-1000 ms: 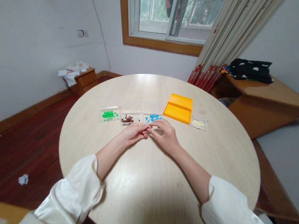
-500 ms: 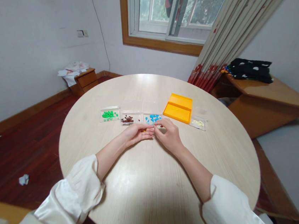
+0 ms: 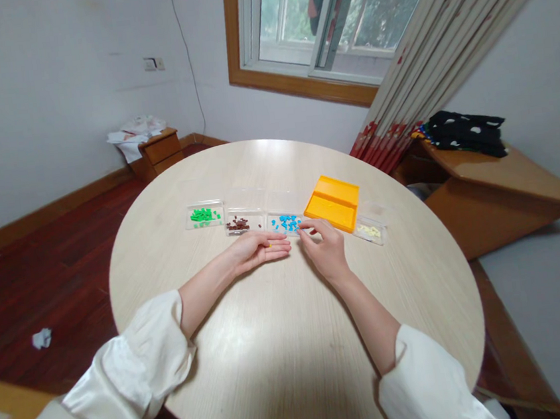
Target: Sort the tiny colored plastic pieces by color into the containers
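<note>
My left hand (image 3: 261,248) lies palm up just in front of the trays, its fingers stretched out flat. A tiny yellow piece (image 3: 270,244) rests on its fingers. To its right, apart from it, my right hand (image 3: 325,248) is bent with thumb and fingertips together at the near right corner of the clear tray (image 3: 273,232) of small blue pieces (image 3: 289,222). Whatever sits between those fingertips is too small to make out. Behind that hand stands an opened yellow plastic case (image 3: 332,205).
A clear tray of green pieces (image 3: 204,215) and one of dark brown pieces (image 3: 237,223) line up to the left. Pale yellow pieces (image 3: 370,231) fill a tray at right. All stand on a round wooden table (image 3: 275,356). A side cabinet (image 3: 488,194) adjoins its right.
My right hand has drawn away to the right from the left fingertips. My left hand stays in place, palm up, and the yellow piece on it shows more clearly.
</note>
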A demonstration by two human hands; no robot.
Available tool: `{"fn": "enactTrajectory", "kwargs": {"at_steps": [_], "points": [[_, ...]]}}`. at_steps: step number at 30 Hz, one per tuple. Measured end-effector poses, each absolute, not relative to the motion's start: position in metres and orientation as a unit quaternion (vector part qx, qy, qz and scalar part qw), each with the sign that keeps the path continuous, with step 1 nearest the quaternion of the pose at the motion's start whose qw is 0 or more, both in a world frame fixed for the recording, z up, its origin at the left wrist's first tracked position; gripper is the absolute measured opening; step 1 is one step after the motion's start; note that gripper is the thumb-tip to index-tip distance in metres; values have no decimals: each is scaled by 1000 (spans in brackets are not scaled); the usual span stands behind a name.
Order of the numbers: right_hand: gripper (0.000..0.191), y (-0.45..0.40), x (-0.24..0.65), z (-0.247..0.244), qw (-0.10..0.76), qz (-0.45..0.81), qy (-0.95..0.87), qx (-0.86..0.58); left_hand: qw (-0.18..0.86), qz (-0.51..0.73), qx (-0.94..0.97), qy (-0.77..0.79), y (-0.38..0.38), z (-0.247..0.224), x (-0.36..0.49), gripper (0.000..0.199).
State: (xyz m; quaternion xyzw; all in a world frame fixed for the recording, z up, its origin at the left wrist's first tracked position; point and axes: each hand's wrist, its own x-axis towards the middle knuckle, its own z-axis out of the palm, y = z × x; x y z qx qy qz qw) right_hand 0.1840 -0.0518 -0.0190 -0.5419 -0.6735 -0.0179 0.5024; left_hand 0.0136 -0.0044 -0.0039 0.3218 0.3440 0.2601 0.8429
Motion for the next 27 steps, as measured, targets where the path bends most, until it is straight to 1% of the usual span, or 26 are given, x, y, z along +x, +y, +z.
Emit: {"fn": "enactTrajectory", "kwargs": {"at_steps": [5, 11, 16, 20, 24, 27], "points": [[7, -50, 191, -18, 518, -21, -655, -549, 840, 263, 334, 337, -6, -5, 14, 35], [23, -45, 201, -22, 587, 21, -582, -562, 841, 261, 335, 334, -6, -6, 13, 32], [24, -46, 199, -19, 614, 31, -571, -544, 847, 264, 342, 309, -4, -11, 12, 32], [23, -46, 199, -19, 607, 16, -584, -539, 846, 262, 339, 319, -5, -10, 12, 30], [14, -45, 204, -21, 579, -32, -595, -557, 847, 256, 339, 319, -6, -8, 12, 30], [15, -45, 212, -21, 559, -55, -597, -572, 850, 251, 339, 317, -4, -11, 11, 25]]}}
